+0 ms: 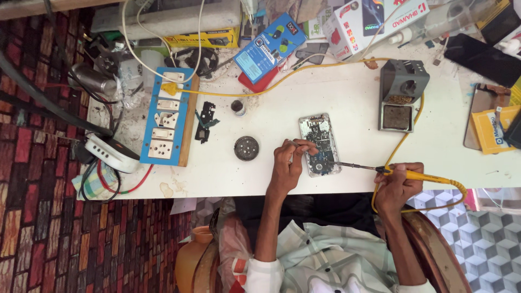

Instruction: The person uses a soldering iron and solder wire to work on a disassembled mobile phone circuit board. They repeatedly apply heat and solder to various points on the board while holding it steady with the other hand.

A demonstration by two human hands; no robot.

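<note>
Head view: your right hand (398, 184) grips the yellow soldering iron (412, 174), tip on the opened phone (319, 144) at nine o'clock; your left hand (287, 165) pinches tweezers (298, 143) over it.

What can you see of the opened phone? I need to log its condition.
The phone lies flat on the white table, back cover off, its circuit board and metal parts bare inside a pale silvery frame. The left hand steadies its left edge, while the soldering iron in the right hand touches its lower right part.
</note>
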